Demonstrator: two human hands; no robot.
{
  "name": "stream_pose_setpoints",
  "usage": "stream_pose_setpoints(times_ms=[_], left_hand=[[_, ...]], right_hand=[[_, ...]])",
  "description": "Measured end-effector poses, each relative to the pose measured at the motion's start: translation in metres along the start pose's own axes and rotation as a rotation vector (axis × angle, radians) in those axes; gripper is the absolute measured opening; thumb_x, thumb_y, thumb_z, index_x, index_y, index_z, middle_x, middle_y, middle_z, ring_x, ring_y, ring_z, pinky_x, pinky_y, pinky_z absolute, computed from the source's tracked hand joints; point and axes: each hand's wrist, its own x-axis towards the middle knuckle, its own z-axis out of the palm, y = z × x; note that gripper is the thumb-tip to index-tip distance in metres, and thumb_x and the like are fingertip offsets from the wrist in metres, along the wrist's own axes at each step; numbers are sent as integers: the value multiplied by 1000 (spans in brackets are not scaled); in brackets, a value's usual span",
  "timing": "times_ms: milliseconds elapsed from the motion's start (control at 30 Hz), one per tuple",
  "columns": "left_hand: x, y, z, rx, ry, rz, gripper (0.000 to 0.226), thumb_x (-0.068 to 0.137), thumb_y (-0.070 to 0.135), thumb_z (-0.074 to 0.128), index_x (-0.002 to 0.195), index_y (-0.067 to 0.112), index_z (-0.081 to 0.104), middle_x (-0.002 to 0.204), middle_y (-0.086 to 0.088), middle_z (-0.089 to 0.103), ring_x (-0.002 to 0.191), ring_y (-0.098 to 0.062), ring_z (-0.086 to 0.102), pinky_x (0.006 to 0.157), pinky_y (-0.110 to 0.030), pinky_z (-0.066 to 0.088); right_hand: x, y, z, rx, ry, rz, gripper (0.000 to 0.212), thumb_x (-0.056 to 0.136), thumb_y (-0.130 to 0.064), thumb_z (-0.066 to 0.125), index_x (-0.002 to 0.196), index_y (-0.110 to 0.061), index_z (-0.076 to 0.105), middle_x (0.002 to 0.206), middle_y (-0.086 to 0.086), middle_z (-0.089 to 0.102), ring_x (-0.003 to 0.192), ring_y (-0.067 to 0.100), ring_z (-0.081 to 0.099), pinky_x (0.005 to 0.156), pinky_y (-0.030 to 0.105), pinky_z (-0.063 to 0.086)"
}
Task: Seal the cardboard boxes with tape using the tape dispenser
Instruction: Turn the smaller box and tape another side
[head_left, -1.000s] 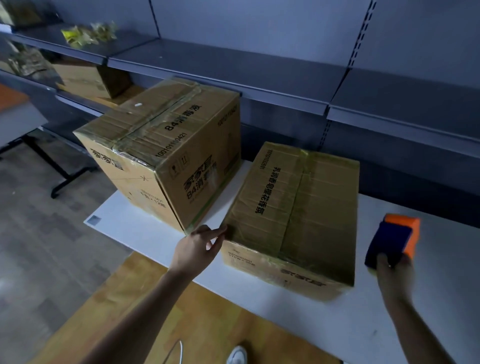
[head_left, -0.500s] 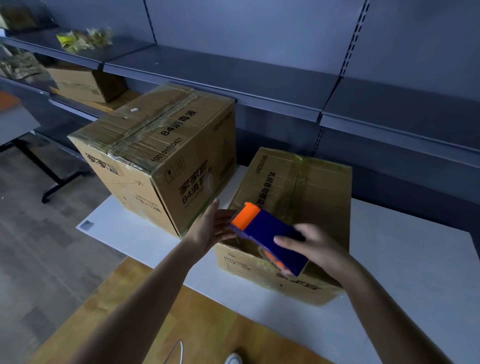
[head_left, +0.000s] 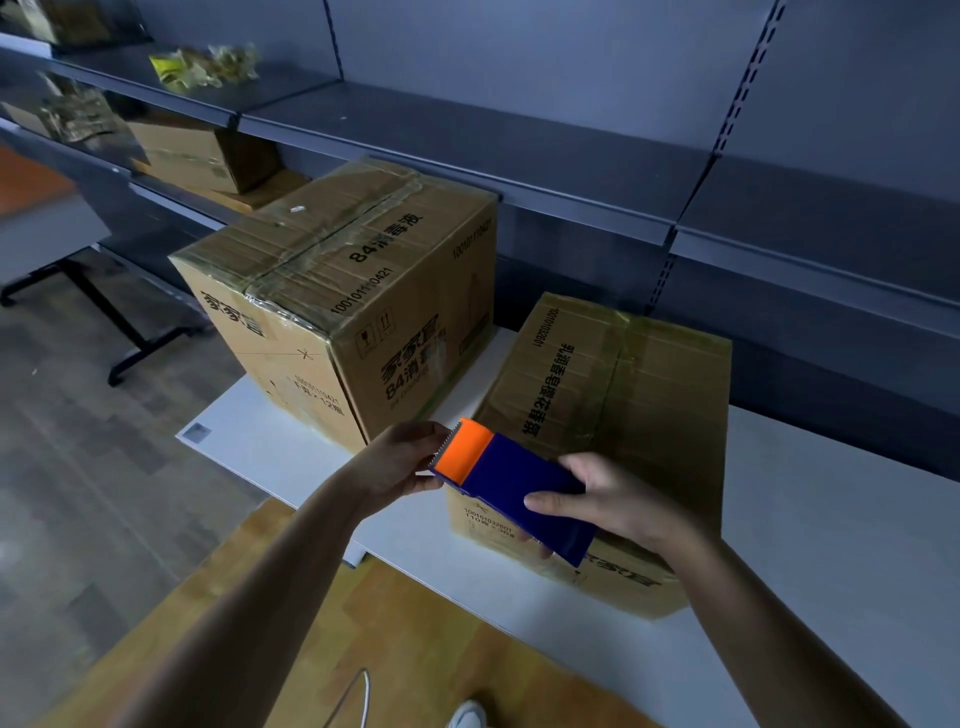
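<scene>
Grey metal shelving (head_left: 519, 150) behind a white table (head_left: 831, 545); wooden floor (head_left: 415, 649).

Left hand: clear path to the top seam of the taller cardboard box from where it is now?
Probably yes. The left hand is at the orange end of the blue tape dispenser, just below the taller cardboard box; nothing sits between it and the box top, though it must let go first.

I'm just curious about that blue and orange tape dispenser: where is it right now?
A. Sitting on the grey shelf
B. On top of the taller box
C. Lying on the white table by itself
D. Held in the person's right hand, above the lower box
D: the right hand grips the tape dispenser over the lower box, while the left hand reaches its orange end.
</scene>
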Motion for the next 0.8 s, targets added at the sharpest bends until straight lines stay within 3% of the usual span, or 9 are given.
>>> stream_pose_setpoints(times_ms=[133, 233, 333, 467, 533, 633, 700, 800], left_hand=[[-5, 2, -3, 90, 71, 1, 16, 97, 6, 45, 104, -4, 57, 90, -16, 60, 79, -20, 58, 68, -29, 51], [-8, 2, -3, 217, 227, 68, 14, 93, -6, 47, 88, -2, 58, 88, -21, 60, 81, -29, 58, 76, -41, 50], [-9, 1, -11, 236, 324, 112, 26, 87, -17, 44, 74, 2, 54, 77, -15, 56, 74, -27, 53, 67, -36, 46], [-12, -5, -19, 223, 296, 117, 28, 87, -19, 41, 73, 2, 54, 72, -13, 56, 68, -18, 55, 57, -25, 49], [-12, -8, -22, 197, 362, 122, 28, 87, -18, 43, 72, 3, 53, 69, -10, 54, 64, -17, 53, 52, -20, 46], [-15, -14, -49, 102, 631, 117, 17, 91, -4, 52, 77, 4, 55, 70, -10, 56, 62, -17, 52, 56, -21, 48], [-16, -14, -58, 111, 593, 110, 10, 92, 6, 54, 82, 4, 57, 74, -10, 59, 65, -17, 55, 63, -25, 49], [-5, -12, -48, 204, 581, 121, 9, 93, 2, 50, 88, 4, 57, 73, -6, 59, 63, -14, 54, 57, -24, 44]], right_hand=[[10, -4, 5, 9, -84, -9, 46, 77, -43, 66, 115, -19, 54, 95, 5, 73, 77, 21, 71, 63, 25, 54], [17, -4, 11, -4, -116, -29, 42, 80, -43, 63, 112, -19, 54, 92, 6, 74, 76, 21, 71, 62, 24, 54], [22, -7, 15, -33, -112, -43, 42, 79, -46, 62, 110, -18, 54, 87, 6, 73, 76, 22, 71, 64, 29, 57], [28, -15, 17, -79, -130, -43, 33, 88, -37, 60, 112, -14, 54, 87, 9, 72, 75, 22, 70, 64, 28, 56], [26, -16, 13, -103, -149, -25, 30, 90, -32, 59, 111, -12, 54, 87, 10, 72, 74, 21, 70, 62, 27, 55], [13, -12, -4, -97, -157, 59, 34, 86, -32, 62, 114, -12, 55, 86, 4, 72, 72, 14, 70, 59, 23, 54], [4, -9, -18, -82, -139, 88, 35, 81, -36, 64, 110, -18, 57, 82, -1, 73, 71, 11, 70, 56, 20, 52], [-1, -4, -27, -131, -87, 99, 31, 75, -41, 66, 100, -26, 58, 91, 4, 72, 82, 18, 70, 58, 20, 54]])
